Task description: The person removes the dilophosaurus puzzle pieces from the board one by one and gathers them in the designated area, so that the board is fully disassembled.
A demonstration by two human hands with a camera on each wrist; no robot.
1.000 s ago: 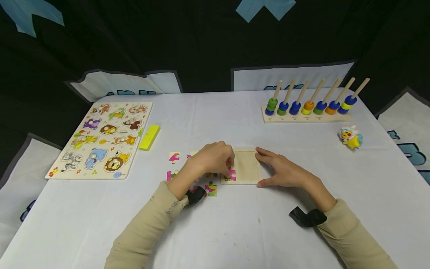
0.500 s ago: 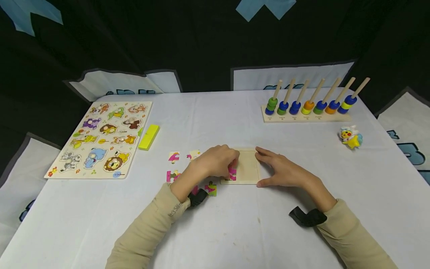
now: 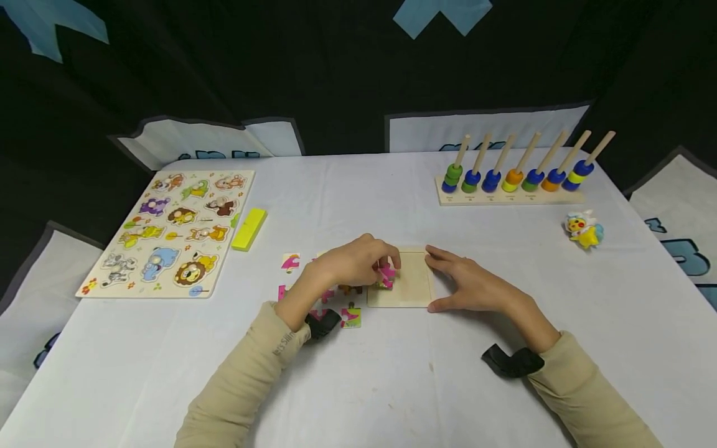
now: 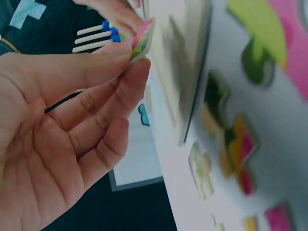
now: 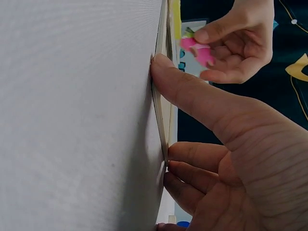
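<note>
My left hand pinches a pink and green jigsaw piece between thumb and fingers. The piece is tilted, over the left part of a shallow wooden puzzle tray; the left wrist view shows the piece above the tray's surface. Spread along the tray's right side, my right hand touches its edge with thumb and fingertips. In the right wrist view, the thumb presses on the edge. Several loose jigsaw pieces lie left of the tray, partly hidden under my left hand and wrist.
An animal peg puzzle board lies at the left, with a yellow block beside it. At the back right stands a wooden peg counting rack with coloured rings. A small yellow toy figure is in front of it.
The jigsaw piece, low over the tray's left side before, is now lifted and tilted in my left hand. My right hand stays at the tray's edge.
</note>
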